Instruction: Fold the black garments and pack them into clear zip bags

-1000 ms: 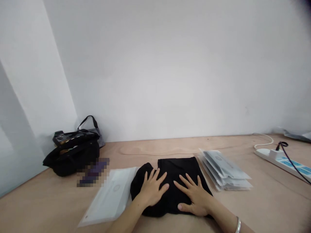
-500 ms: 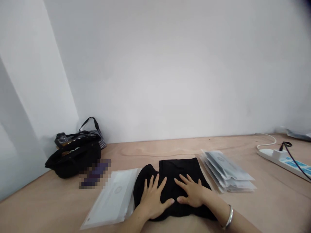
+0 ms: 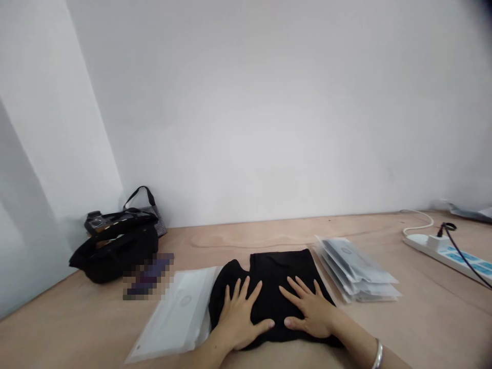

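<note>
— On the black cloth (image 3: 279,269), near half: your hands?

— Left hand (image 3: 237,319) on its left part, right hand (image 3: 312,310) on its right. Both open, palms down, fingers spread, gripping nothing. Cloth lies on the table (image 3: 73,333), right in front of you.

— Step?

— Smoothing it flat, I'd say. Press evenly, stroke outward from the middle, don't drag.

— Watch for?

— Frosted pouch (image 3: 175,310) close by the cloth's left edge; can't tell if they overlap. Short strokes there. Far edge has a notch beside the rounded left part; probably worth easing straight. Pouch stack (image 3: 359,266) just right of the cloth, don't bump it. Black bag (image 3: 119,253), beyond and left of the cloth, well apart: ignore.
</note>
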A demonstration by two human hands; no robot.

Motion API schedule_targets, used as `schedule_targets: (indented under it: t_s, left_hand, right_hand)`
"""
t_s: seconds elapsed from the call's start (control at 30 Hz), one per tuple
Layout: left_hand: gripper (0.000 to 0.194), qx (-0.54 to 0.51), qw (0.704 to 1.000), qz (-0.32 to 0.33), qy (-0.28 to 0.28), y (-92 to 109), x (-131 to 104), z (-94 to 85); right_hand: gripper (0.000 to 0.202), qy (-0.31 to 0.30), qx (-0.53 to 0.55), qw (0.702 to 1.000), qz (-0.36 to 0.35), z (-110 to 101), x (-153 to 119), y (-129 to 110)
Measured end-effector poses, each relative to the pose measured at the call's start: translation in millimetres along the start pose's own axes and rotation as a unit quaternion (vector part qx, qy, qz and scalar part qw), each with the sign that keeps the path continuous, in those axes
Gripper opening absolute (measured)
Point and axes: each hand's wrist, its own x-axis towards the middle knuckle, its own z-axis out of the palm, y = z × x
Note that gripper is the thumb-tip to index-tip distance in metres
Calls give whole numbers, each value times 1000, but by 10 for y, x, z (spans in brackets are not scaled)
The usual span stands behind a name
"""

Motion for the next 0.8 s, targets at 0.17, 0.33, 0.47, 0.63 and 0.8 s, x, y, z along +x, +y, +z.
schedule_targets:
  t_s: [0.17,0.33,0.47,0.63,0.8]
  left_hand:
    - [89,-3,1000,-16,-3,71,34,0]
    - [88,-14,1000,-10,-6,75,69,-1]
    - [88,-22,1000,0,-4,51,63,4]
    - [81,-59,998,11,18,9,68,35]
    - [51,-138,965,43,221,-23,90,-5]
  right_hand:
    - [39,208,-127,961,127,-227,145,83]
    - [43,289,-212,852,381,-471,260,411]
    - [44,271,-183,847,419,-531,232,573]
    - [36,333,-181,856,352,-500,220,575]
    - [54,350,-137,919,117,-364,366,418]
